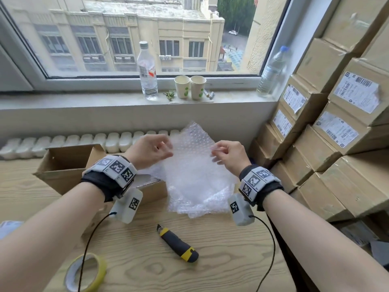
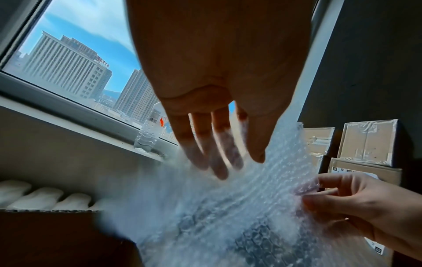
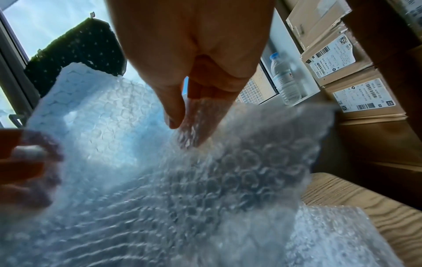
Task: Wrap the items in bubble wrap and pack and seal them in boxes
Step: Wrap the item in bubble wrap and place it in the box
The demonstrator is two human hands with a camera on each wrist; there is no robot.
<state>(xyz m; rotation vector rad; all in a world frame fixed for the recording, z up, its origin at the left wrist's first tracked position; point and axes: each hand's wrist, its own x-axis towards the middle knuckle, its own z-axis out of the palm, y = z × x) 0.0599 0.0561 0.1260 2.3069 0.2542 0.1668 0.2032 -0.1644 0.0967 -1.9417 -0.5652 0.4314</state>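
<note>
A clear bubble wrap sheet [image 1: 191, 148] is held up above the wooden table [image 1: 221, 260], between both hands. My left hand [image 1: 168, 151] pinches its left edge. In the left wrist view the thumb lies in front of the sheet [image 2: 228, 207] and the fingers [image 2: 219, 162] show through it from behind. My right hand [image 1: 214, 151] pinches the right edge with thumb and fingers [image 3: 182, 130]. More bubble wrap [image 1: 200, 199] lies piled on the table under the lifted sheet. An open cardboard box [image 1: 63, 165] stands to the left, behind my left wrist. No item to wrap is visible.
A yellow-black utility knife [image 1: 177, 243] lies on the table in front of the pile, and a yellow tape roll [image 1: 86, 272] lies at the near left. Stacked labelled cartons [image 1: 336, 133] wall off the right side. Two bottles and two paper cups [image 1: 190, 87] stand on the windowsill.
</note>
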